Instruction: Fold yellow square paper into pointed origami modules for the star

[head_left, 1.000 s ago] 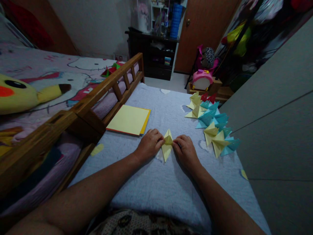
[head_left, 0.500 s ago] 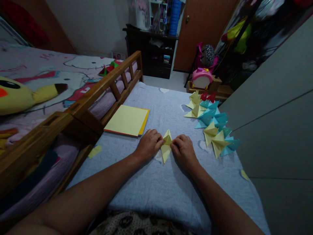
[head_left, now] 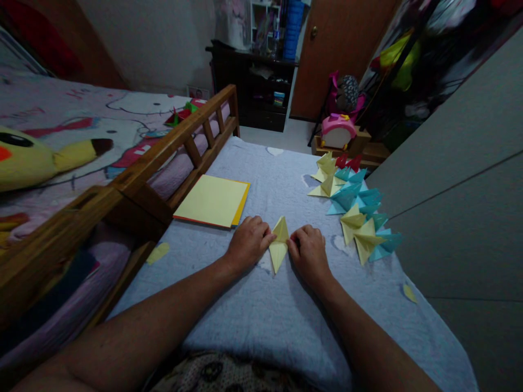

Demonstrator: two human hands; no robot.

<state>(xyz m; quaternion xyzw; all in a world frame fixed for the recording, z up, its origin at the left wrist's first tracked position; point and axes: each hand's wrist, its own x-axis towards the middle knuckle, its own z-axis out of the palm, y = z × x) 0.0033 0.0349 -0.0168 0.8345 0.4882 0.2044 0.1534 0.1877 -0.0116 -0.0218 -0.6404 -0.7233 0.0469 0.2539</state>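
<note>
A folded yellow paper piece (head_left: pixel 279 247), kite-shaped and pointing towards me, lies on the light blue bedsheet (head_left: pixel 269 305). My left hand (head_left: pixel 247 242) has its fingers curled and pressed against the paper's left edge. Curled the same way, my right hand (head_left: pixel 309 251) pinches the right edge. Both hands rest on the sheet with the paper between them.
A stack of square yellow paper sheets (head_left: pixel 212 200) lies to the left by the wooden bed rail (head_left: pixel 163 152). A row of finished folded pieces (head_left: pixel 355 209) in yellow, blue and red runs along the grey wall (head_left: pixel 457 179). A yellow plush toy (head_left: pixel 36 158) lies on the neighbouring bed.
My hands and the folded paper have stayed almost in place; the fingers have shifted slightly along its upper edges. The camera has tilted a little.
</note>
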